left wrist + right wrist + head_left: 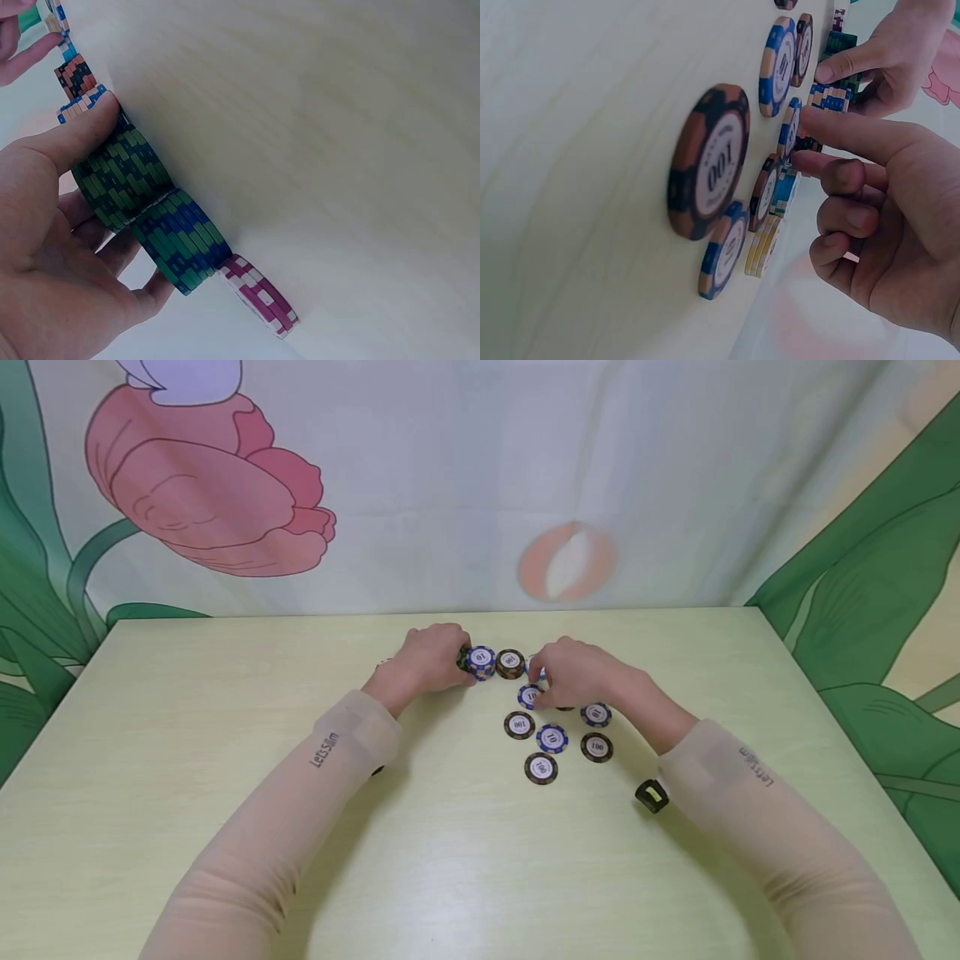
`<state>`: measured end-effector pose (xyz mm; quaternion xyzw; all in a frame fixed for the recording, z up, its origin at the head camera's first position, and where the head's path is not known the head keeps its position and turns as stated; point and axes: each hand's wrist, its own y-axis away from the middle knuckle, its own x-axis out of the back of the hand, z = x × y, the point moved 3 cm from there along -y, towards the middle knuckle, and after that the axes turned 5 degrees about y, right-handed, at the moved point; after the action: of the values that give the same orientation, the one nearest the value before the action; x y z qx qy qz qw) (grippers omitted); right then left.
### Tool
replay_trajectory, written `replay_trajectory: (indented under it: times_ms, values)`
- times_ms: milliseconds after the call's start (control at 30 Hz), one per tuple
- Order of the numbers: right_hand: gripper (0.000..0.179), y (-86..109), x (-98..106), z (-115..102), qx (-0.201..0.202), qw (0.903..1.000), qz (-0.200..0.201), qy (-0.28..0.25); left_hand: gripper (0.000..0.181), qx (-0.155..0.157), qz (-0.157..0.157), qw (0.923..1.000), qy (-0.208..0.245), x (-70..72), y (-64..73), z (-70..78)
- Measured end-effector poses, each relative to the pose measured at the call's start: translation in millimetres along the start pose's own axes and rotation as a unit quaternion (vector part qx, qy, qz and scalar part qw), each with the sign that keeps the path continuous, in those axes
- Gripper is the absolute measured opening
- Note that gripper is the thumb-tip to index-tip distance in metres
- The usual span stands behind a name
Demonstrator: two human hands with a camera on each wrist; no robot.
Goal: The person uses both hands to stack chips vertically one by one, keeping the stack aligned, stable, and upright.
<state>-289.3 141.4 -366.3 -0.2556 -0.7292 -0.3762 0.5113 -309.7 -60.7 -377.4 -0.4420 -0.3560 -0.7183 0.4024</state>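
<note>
A row of poker chip stacks stands near the back of the table. My left hand [435,660] curls around this row, thumb against the blue stack [481,661] and fingers behind the dark green stack [124,176]. A blue-green stack [182,240] and a short magenta-and-white stack [261,296] stand beside it. To the right of the blue stack is a brown-black stack [510,663]. My right hand [581,670] pinches a blue chip marked 10 [529,697] between thumb and index finger, its other fingers curled in. A light blue stack [785,191] is partly hidden behind that hand.
Several loose chips lie in front of the row, among them black-brown ones [541,768] marked 100 and blue ones [552,738]. A yellow stack [763,247] stands at the row's right. A printed curtain [420,485] hangs behind the table.
</note>
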Motion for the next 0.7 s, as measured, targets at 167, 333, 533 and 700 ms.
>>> replay_trajectory:
  times_ms: [167,333,533,700]
  values:
    - [0.041,-0.2,-2.3,-2.2,-0.005,0.9999,-0.008,0.010,0.044,-0.001,0.001,1.0000,0.002,-0.2,0.0,-0.5]
    - [0.040,0.4,-2.9,-4.8,-0.011,0.9997,-0.014,0.020,0.044,0.000,0.000,1.0000,-0.001,-0.8,-0.3,0.1]
    - [0.040,0.4,-4.0,-4.4,-0.019,0.9995,-0.012,0.021,0.045,0.001,-0.002,1.0000,-0.007,-1.5,-0.8,-0.7]
    - [0.039,0.0,-5.4,-3.8,-0.017,0.9996,-0.011,0.019,0.045,0.001,-0.001,1.0000,-0.008,-1.8,-1.2,-1.8]
